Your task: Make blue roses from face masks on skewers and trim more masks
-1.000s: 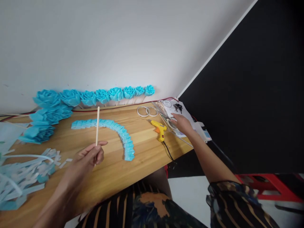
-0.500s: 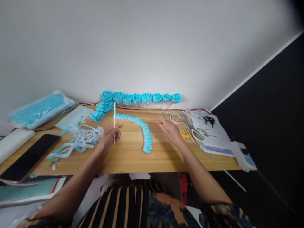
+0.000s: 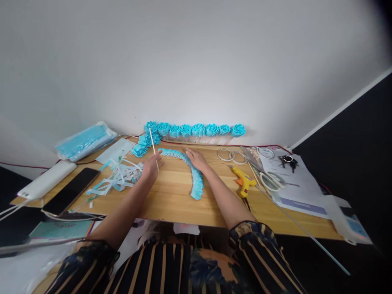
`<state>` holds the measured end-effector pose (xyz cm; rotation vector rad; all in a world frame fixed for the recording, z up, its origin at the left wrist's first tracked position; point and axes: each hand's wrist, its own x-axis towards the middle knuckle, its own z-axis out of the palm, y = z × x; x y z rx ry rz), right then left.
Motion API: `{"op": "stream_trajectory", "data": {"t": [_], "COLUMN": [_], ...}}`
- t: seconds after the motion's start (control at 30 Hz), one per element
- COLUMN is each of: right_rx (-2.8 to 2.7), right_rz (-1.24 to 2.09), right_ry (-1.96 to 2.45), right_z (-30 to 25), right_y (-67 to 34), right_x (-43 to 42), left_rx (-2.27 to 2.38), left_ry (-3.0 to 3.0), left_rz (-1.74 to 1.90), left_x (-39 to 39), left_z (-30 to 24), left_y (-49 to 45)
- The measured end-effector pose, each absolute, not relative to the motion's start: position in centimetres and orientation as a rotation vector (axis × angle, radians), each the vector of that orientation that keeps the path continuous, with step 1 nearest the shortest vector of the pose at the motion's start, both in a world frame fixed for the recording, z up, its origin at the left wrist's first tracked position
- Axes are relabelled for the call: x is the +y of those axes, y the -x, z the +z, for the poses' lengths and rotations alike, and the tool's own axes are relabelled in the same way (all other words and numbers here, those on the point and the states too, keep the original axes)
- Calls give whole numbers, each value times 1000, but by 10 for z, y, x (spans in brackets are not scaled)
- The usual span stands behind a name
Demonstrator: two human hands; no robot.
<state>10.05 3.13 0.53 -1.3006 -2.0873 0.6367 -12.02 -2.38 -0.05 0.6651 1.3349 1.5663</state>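
Note:
My left hand (image 3: 150,166) is closed around a thin white stick (image 3: 152,141), which stands up at a slight tilt. A pleated blue strip (image 3: 197,183) curves across the table between my hands. My right hand (image 3: 197,159) lies over the strip's upper bend with its fingers stretched out; whether it presses on the strip I cannot tell. Behind them, a row of blue rosettes on pale sticks (image 3: 198,130) leans along the wall, and more blue rosettes (image 3: 140,150) sit at its left end.
Cut blue and white scraps (image 3: 114,179), a black phone (image 3: 72,191) and a white power strip (image 3: 47,179) are at left. To the right are a yellow glue gun (image 3: 245,181), two rings (image 3: 226,154), scissors (image 3: 272,181), papers (image 3: 303,192) and keys (image 3: 288,160).
My right hand has moved left, from near the rings to over the blue strip, uncovering the glue gun. The stick in my left hand now tilts. The view has shifted slightly.

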Motion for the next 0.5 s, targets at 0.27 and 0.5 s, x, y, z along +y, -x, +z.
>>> {"op": "stream_trajectory", "data": {"t": [0.27, 0.5], "right_rx": [-1701, -1372], "right_rz": [796, 903], "right_ry": [1194, 1080], "right_z": [-17, -18], "right_y": [-120, -128], "right_x": [30, 29], "left_rx": [1272, 1290], "left_ry": [-792, -981], "left_rz": [1524, 1595], "left_x": [7, -18], "left_z": [-2, 23], "left_y": [99, 92]}}
